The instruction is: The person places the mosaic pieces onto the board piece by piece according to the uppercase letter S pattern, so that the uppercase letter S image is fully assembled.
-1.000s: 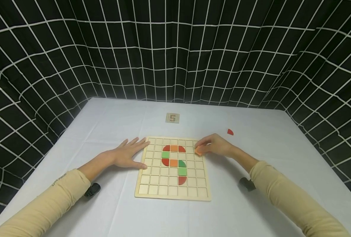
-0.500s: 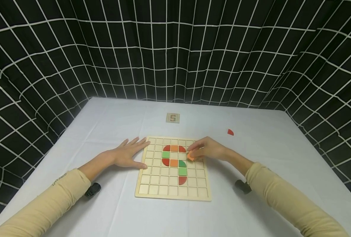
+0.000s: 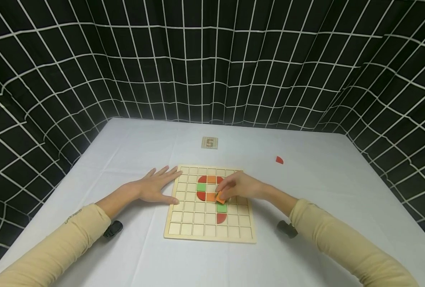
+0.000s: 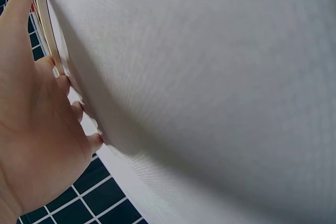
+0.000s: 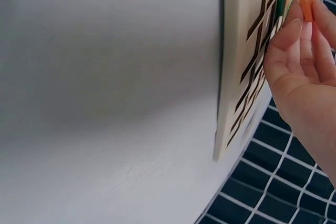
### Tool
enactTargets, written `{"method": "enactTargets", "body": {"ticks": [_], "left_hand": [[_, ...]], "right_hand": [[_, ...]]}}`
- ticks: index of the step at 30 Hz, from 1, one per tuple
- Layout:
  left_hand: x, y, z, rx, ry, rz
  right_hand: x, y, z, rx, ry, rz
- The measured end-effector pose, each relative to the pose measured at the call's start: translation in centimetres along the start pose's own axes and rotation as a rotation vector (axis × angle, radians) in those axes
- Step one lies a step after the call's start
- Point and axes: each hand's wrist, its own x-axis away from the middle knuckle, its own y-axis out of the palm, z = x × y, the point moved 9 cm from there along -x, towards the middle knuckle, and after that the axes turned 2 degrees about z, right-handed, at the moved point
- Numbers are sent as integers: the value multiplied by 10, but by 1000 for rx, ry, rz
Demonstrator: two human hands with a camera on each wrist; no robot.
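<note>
A wooden grid board (image 3: 187, 229) lies on the table with red, orange and green tiles set in some of its squares. Above the middle of the board my right hand (image 3: 242, 186) pinches an orange square tile (image 3: 220, 197) between thumb and fingers; the tile is tilted and partly covers the dark green tile beneath. The right wrist view also shows this orange tile (image 5: 305, 3) at the fingertips. My left hand (image 3: 154, 189) rests with spread, straight fingers at the board's left edge, thumb and fingertips touching the rim.
A loose red quarter-round tile (image 3: 279, 160) lies on the white cloth (image 3: 305, 179), right of the board. Behind the board sits a small pattern card (image 3: 210, 143) with an S shape. A black curtain with white grid lines (image 3: 212, 59) surrounds the table.
My right hand has moved left and nearer over the board, carrying the orange tile from the board's right edge to its middle. The left hand has stayed still.
</note>
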Motion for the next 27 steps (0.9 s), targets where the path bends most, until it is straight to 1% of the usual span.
{"method": "enactTargets", "body": {"ticks": [3,10,17,27], "left_hand": [[0,0,0,-5,1,-3],[1,0,0,-3,-3,-9],[0,1,-1,-14,-12,-13],[0,1,-2,-12,-20,-18]], "right_hand": [[-3,7,-5,-2,-23,-27],[-5,21,-18,67,-35,-66],[-4,38,-32,54,-124,-127],[-1,50,-37,83,-175,-159]]}}
